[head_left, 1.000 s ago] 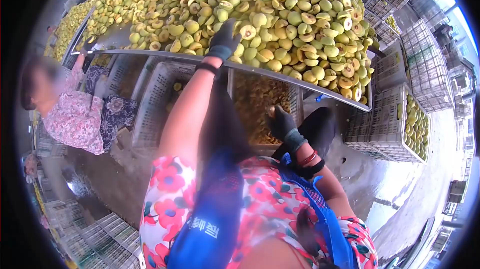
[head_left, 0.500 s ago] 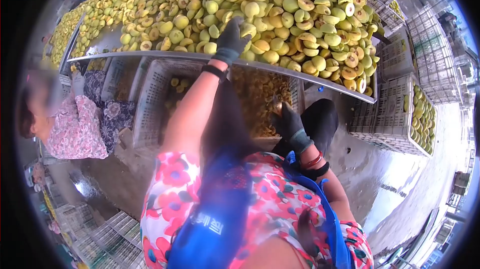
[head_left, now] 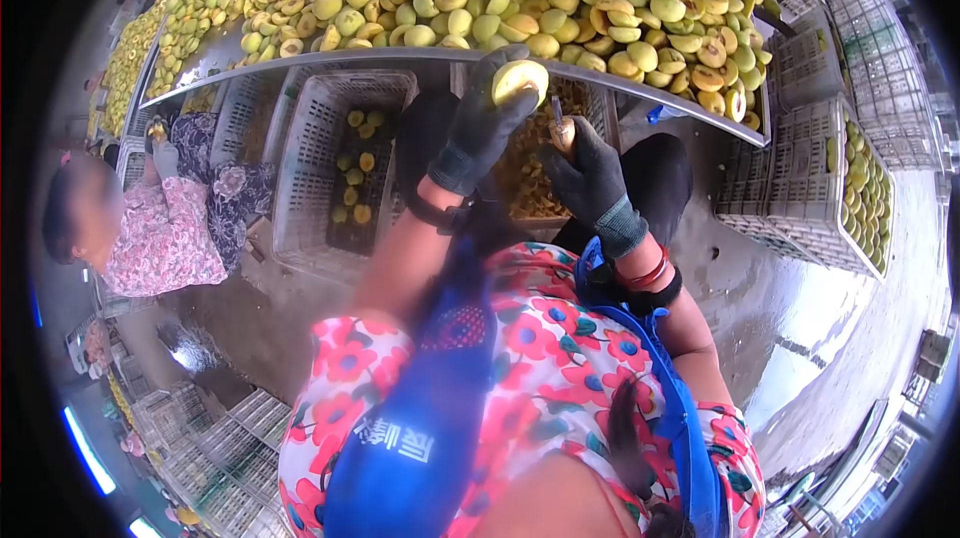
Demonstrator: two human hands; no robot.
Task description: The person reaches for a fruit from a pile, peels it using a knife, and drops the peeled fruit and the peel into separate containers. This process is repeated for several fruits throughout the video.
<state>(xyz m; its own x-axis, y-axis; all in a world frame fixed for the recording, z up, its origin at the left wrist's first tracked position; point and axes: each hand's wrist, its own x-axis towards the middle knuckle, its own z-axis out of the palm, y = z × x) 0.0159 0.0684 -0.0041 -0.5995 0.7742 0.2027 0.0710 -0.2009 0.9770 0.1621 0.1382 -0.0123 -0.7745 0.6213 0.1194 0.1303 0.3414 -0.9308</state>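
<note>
My left hand (head_left: 478,128), in a dark glove, is closed around a yellow-green peach half (head_left: 519,81). Its pale cut face is turned towards my right side, in front of the table's metal edge. In my gloved right hand (head_left: 590,178) is a small knife (head_left: 563,136) with a light wooden handle; its narrow metal blade points up, a short way right of the peach half. Beyond both hands, halved peaches (head_left: 600,13) lie heaped on the metal table (head_left: 330,56).
Below the table edge are a crate (head_left: 290,193) with several fruit pieces and another crate holding scraps (head_left: 530,193). A co-worker (head_left: 165,238) sits at left. Stacked crates (head_left: 790,178) of fruit stand at right on the wet floor (head_left: 690,268).
My left hand has drawn back from the heap to the table edge, now with a peach half in it. The right hand with the knife has risen slightly towards it.
</note>
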